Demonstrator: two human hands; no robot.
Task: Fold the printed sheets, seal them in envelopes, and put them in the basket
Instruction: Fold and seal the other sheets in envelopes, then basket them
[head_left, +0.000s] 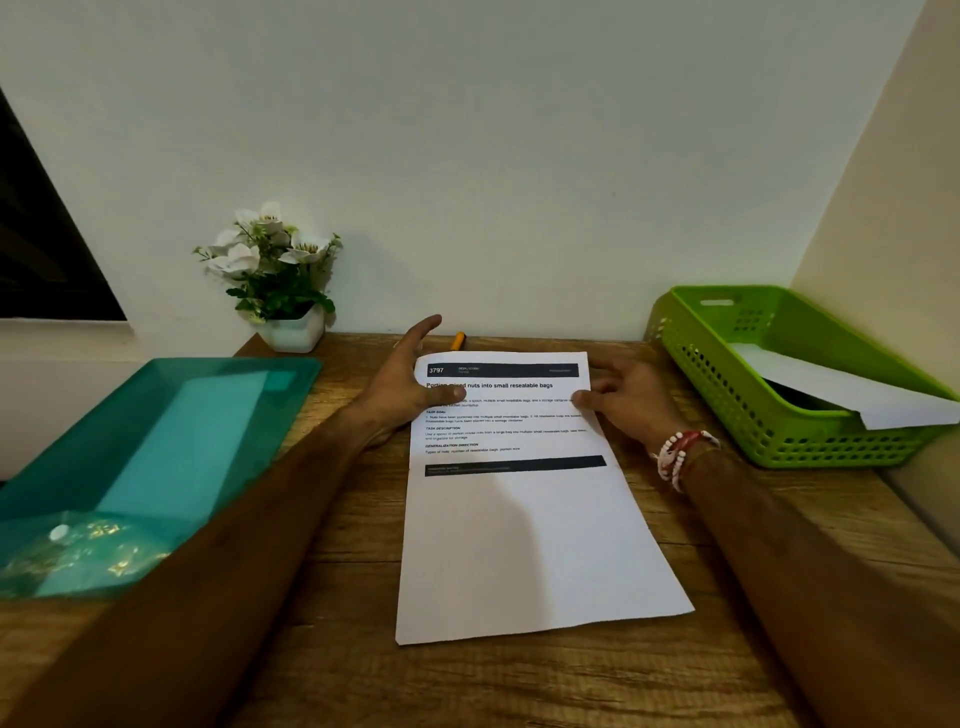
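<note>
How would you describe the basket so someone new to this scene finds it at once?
Start at the wooden table and go to its far right corner. The basket sits there, with white paper inside. It is bright green with perforated sides, unlike the smooth teal folder on the left.

You have open table (519, 686) nearest you, below the sheet (519, 545). A teal tray (156, 395) blocks the left, the green basket (753, 421) the right; a flower pot (291, 335) and pen (457, 340) crowd the back edge.
</note>
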